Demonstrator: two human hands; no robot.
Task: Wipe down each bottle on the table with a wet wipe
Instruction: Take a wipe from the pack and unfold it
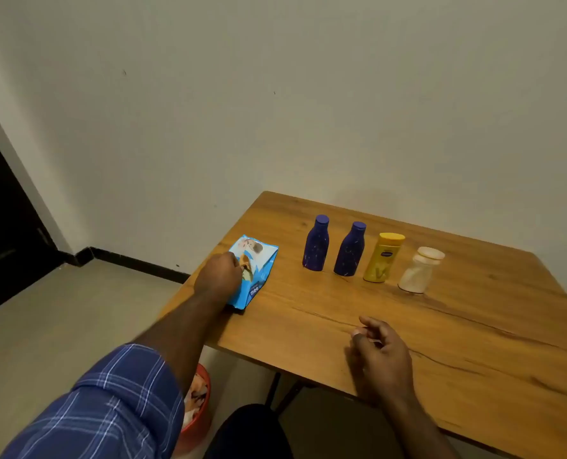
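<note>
My left hand [218,275] is out at the table's near-left corner, on top of the wet wipe pack [255,272]. Fingers curled down onto the pack's top face, looks like a pinch at the flap, but the fingertips are hidden behind my knuckles, so I can't confirm what they've got. My right hand [380,351] hovers over the table [474,326] front edge, fingers loosely curled, holding nothing.

Bottles stand in a row beyond my right hand and right of my left: first blue bottle [316,243], second blue bottle [349,249], yellow bottle [383,257], white bottle [420,270]. All upright, close together, none touching. Bare tabletop between them and both hands, nothing in the way.

Pack: soft glossy blue pouch, printed picture on top, lying flat; its near end is covered by my wrist. Blue bottles: matte, shouldered, round caps. Yellow one: straight-sided, flat wide cap, blue oval label, text unreadable. White one: pale, blurred, wide cap, shape hard to make out.

Table: wood-grain laminate, dark crack-like lines across it, right side cut off by the frame. Under the corner below my left arm, an orange bin [198,409] with pale crumpled contents, mostly hidden by my blue plaid sleeve [110,412].
</note>
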